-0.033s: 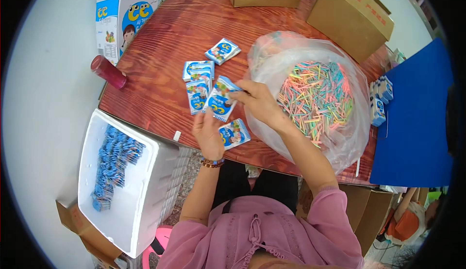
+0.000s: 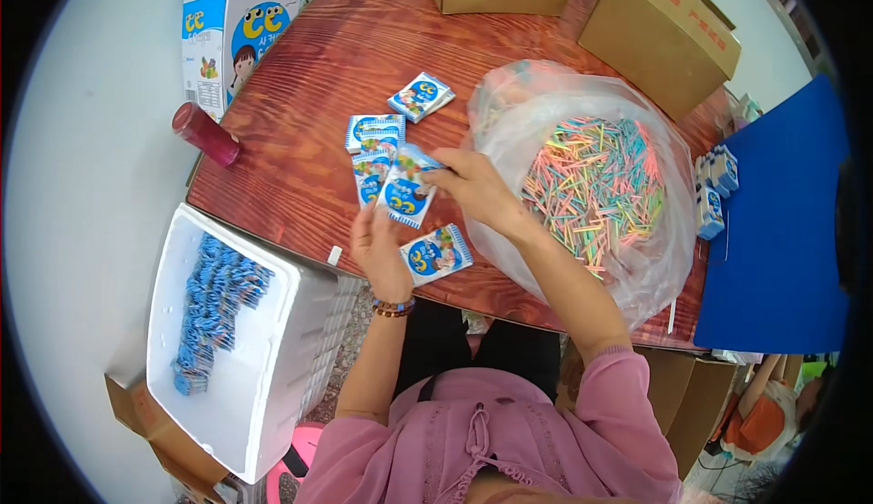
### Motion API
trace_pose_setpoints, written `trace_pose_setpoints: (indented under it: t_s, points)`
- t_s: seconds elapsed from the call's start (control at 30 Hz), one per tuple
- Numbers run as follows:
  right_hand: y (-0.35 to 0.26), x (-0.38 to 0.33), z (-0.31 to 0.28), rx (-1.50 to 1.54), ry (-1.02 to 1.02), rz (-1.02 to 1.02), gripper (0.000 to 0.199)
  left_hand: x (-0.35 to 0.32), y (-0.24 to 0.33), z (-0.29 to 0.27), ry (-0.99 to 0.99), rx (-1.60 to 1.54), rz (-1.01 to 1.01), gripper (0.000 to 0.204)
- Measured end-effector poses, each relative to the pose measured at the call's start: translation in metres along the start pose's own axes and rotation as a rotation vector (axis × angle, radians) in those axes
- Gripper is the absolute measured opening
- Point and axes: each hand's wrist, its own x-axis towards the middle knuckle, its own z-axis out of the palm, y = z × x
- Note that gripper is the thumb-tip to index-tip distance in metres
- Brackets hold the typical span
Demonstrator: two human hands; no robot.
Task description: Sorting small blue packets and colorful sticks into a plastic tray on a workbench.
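Note:
My right hand point(image 2: 480, 190) pinches the upper right edge of a small blue-and-white candy packet point(image 2: 406, 196) between thumb and fingers. My left hand point(image 2: 380, 251) has its fingertips closed at the lower edges of this packet and another packet point(image 2: 370, 176) beside it; the exact grip is partly hidden. Just beyond lie more overlapping packets point(image 2: 366, 128). A short stack of packets point(image 2: 421, 96) sits farther back. Close to my left wrist, a loose packet point(image 2: 438, 255) lies on the red wood-grain table point(image 2: 300, 122).
Right of my hands, a clear plastic bag point(image 2: 496, 117) holds many thin pastel sticks point(image 2: 596, 190). A white foam box point(image 2: 241, 413) with rows of blue packets stands at left. Cardboard boxes point(image 2: 659, 35), a red cylinder point(image 2: 207, 136) and a blue panel point(image 2: 773, 231) surround the table.
The packet in my right hand has shifted slightly left. My left hand has slid a little left, toward the neighbouring packet's lower edge. The whole view has moved slightly.

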Motion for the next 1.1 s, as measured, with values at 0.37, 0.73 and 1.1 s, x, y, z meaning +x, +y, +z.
trace_pose_setpoints:
  t_s: [0.37,0.73,1.1]
  points:
    - [0.060,0.064,0.065,-0.396,-0.061,-0.098,0.025,0.061,0.000,-0.049,-0.138,1.387,0.391,0.057]
    - [0.019,-0.037,0.014,-0.140,-0.051,0.031,0.019,0.014,0.014,-0.045,-0.551,1.452,0.499,0.030]
    - [0.059,-0.061,0.026,-0.491,-0.051,-0.013,0.015,0.004,0.001,-0.044,-0.577,1.369,0.553,0.032]
